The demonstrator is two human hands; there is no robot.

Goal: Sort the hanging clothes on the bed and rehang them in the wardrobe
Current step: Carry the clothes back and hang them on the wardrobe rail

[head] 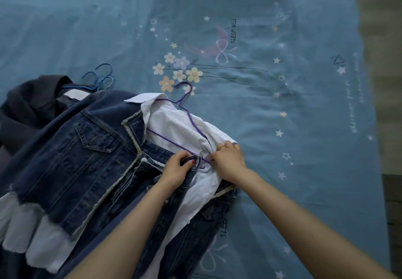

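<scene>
A: Start from the left. What lies there?

B: A dark grey garment (24, 109) is at the far left, with blue hangers (102, 78) showing just above it. Over it lies the denim jacket (71, 148), front up, with a white ruffled hem (28, 235) below. I think you leave this pile there because it is not sorted yet.

A: And your left hand?

B: Your left hand (176, 170) has its fingers curled around a denim edge near the middle of the pile. It holds this cloth down, I judge, so that the hanger can come free.

A: The hanger?

B: The purple hanger (185, 113) lies on the white shirt (174, 126), its hook toward the flower print on the bed sheet (304, 104). Its lower bar runs between your two hands.

A: The right hand?

B: Your right hand (228, 161) pinches the bar or the white cloth at that place; which one I cannot tell. The wardrobe is not in view, so the rehanging is not yet done.
</scene>
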